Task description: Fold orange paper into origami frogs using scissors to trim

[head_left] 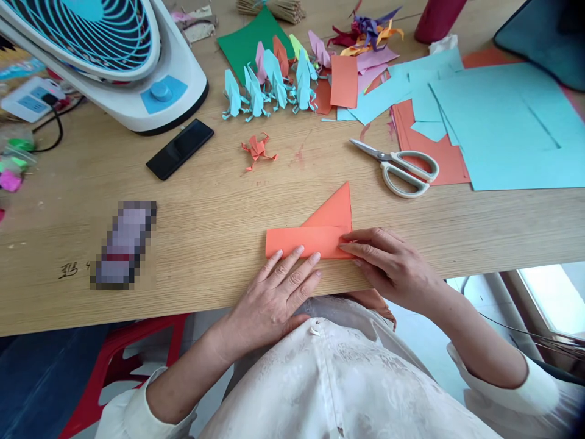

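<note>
A folded sheet of orange paper [304, 239] lies near the table's front edge, with a flat band along the front and a triangular part pointing up behind it. My left hand [278, 296] rests on the band's front edge, its fingers stretched out and a little apart. At the band's right end, my right hand [393, 265] grips the orange paper, fingertips on top and thumb low at the edge. Beyond it lies a small orange origami figure [258, 150] with thin legs. Scissors [402, 167] with pale handles rest to the right.
Several light-blue origami figures [274, 79] stand at the back beside a green sheet [251, 42]. Light-blue sheets [507, 128] cover the right side. Left are a fan [150, 85], a black phone [180, 149] and a pixelated object [123, 244].
</note>
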A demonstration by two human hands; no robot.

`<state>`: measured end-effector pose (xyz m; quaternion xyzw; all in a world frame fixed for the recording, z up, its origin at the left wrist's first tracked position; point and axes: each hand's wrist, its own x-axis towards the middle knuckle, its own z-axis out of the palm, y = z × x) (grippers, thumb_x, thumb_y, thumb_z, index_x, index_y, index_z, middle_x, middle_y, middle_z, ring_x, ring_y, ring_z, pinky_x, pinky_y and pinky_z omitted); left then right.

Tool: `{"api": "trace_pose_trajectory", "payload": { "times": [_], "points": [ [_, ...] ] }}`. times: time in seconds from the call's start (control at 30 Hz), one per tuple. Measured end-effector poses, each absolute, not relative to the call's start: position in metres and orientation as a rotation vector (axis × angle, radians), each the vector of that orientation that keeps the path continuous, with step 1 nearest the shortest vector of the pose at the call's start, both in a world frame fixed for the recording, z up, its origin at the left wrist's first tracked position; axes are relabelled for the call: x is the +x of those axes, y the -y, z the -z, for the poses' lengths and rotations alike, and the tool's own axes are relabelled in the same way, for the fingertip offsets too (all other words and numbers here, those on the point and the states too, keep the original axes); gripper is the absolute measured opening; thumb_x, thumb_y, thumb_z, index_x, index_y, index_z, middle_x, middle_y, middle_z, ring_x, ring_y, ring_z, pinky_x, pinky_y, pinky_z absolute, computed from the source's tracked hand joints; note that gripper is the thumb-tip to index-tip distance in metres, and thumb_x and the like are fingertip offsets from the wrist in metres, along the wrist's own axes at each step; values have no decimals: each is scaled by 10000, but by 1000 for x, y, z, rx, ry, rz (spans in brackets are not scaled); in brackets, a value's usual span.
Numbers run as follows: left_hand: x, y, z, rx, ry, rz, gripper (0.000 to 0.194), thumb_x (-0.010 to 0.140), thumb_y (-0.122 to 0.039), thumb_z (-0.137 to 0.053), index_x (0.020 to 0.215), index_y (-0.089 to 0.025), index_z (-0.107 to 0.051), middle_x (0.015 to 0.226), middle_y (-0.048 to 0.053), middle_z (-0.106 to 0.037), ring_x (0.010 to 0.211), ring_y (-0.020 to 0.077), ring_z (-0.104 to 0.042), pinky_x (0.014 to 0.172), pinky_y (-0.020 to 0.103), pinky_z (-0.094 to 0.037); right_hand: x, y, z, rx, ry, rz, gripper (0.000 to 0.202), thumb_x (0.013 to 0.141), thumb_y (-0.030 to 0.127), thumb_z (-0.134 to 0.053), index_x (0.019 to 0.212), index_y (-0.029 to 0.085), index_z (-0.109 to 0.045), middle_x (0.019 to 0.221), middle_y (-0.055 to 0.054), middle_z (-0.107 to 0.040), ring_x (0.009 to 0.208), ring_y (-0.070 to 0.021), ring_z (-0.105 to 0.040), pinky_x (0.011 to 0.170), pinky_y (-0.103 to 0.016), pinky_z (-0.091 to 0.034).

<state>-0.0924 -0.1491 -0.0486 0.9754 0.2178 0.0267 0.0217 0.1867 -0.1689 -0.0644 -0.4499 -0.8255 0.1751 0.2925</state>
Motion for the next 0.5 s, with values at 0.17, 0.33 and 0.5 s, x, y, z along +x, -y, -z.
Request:
{"api": "trace_pose_trajectory", "payload": {
  "times": [0.17,0.33,0.5],
  "points": [
    [-92,146,50,3007,-624,-130,588,998,-539,-429,1371,-97,-535,1592,156,-359,1493,352,-275,1187,537,-295,185,167,60,-1262,2124,-475,331,971,109,-465,1263,188,-599,1261,-161,-609,1098,-254,-607,893,-423,-514],
    [-92,143,49,2996,-627,-118,437,1007,-339,-461,1380,-121,-523,1596,127,-362,1490,334,-290,1184,530,-308,186,151,61,-1423,2123,-359,391,985,110,-400,1331,190,-564,1387,-179,-570,1210,-300,-586,937,-478,-501],
    [-94,142,48,3034,-680,-151,473,1015,-314,-438,1448,-126,-469,1590,108,-379,1476,319,-322,1179,492,-300,191,125,62,-1322,2349,-340,486,908,20,-420,1352,162,-560,1422,-142,-583,1292,-300,-554,1009,-498,-458]
  ]
}}
